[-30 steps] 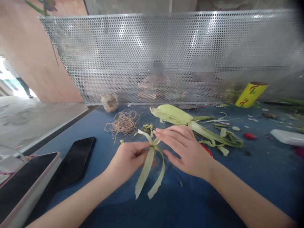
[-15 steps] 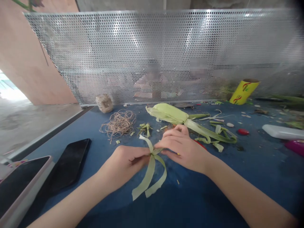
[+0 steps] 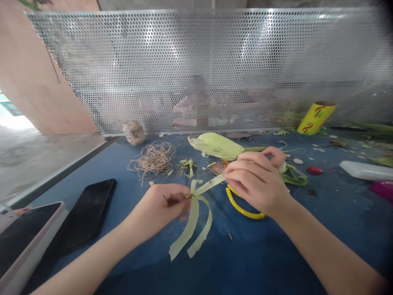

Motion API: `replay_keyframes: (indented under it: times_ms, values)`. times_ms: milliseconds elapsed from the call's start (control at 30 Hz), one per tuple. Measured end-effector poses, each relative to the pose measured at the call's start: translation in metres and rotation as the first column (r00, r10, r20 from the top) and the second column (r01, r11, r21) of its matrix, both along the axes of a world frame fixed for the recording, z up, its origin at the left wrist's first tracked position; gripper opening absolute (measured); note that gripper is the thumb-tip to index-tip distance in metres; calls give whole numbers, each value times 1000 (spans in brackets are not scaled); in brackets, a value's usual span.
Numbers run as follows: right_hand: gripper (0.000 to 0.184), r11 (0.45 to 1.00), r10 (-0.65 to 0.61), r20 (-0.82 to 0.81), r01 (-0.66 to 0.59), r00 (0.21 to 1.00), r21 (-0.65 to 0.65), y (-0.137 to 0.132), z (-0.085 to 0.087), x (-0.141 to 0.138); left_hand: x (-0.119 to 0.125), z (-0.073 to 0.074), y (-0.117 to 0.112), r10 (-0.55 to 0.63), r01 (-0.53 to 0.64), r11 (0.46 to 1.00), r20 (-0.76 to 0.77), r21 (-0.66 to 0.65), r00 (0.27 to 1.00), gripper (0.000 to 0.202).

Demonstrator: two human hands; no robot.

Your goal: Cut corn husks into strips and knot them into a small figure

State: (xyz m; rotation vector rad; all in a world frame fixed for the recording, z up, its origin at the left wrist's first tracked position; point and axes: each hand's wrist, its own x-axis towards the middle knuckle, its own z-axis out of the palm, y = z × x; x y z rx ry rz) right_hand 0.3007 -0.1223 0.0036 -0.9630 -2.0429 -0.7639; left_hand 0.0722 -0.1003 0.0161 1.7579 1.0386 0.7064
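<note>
My left hand (image 3: 164, 205) is closed, pinching the knot of a pale green husk strip (image 3: 192, 223) whose two long tails hang down over the blue table (image 3: 276, 254). My right hand (image 3: 256, 180) is closed on the strip's upper end and holds it stretched taut to the right. Under my right hand lies a yellow-handled tool (image 3: 242, 207), apart from my fingers. Behind it rests an ear of corn in its green husk (image 3: 215, 145), with loose husk leaves trailing to the right.
A tangle of brown twine (image 3: 153, 157) and its spool (image 3: 134, 132) sit at the back left. A black phone (image 3: 89, 209) and a tablet (image 3: 24, 235) lie left. A yellow roll (image 3: 316, 116), white bottle (image 3: 365, 170) and perforated metal screen (image 3: 196, 69) stand behind; people sit beyond it.
My right hand took hold of the strip's upper end and pulled it out to the right, uncovering the yellow-handled tool. My left hand stayed on the knot.
</note>
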Motion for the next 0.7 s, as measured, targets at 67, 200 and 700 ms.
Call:
replay_keyframes:
  times_ms: [67,200,700]
  values:
    - [18,996,-49,-53,53,997,77,-2,-1,-3,2,-3,0,-53,61,984,52,-170,997,6]
    - [16,986,-100,-47,106,994,127,-3,-5,-11,8,-12,-1,9,113,942,363,-315,932,15]
    - [14,986,-154,-97,160,983,54,8,-14,-26,17,-18,-4,231,28,916,580,-401,781,22]
